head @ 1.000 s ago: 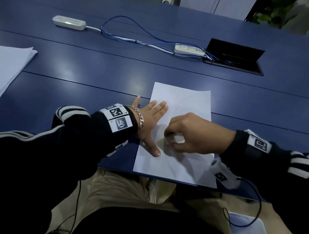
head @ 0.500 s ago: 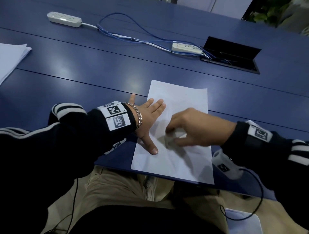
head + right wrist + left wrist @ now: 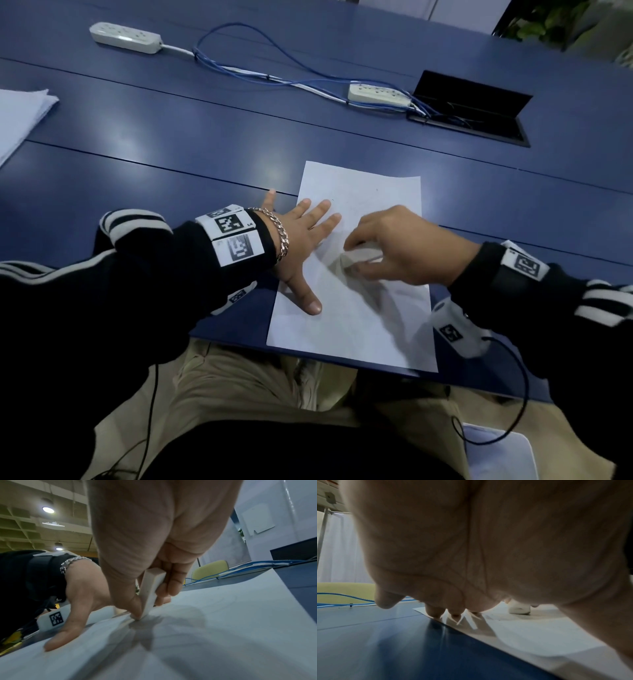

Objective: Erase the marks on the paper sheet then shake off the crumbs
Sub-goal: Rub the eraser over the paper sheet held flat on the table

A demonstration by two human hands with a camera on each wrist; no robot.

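Two hands work the sheet (image 3: 356,308), which lies lengthwise away from the person at the counter's (image 3: 171,144) near edge. Left hand (image 3: 301,246) presses it flat, fingers spread. Right hand (image 3: 400,250) pinches the eraser (image 3: 150,593), its tip on the mid-sheet, just right of the left hand.

Two hands (left hand (image 3: 301,236), right hand (image 3: 404,250)), one paper sheet (image 3: 359,318), one eraser (image 3: 151,588), two power strips (first power strip (image 3: 125,37), second power strip (image 3: 378,94)), one paper stack (image 3: 17,116), one table (image 3: 171,130).
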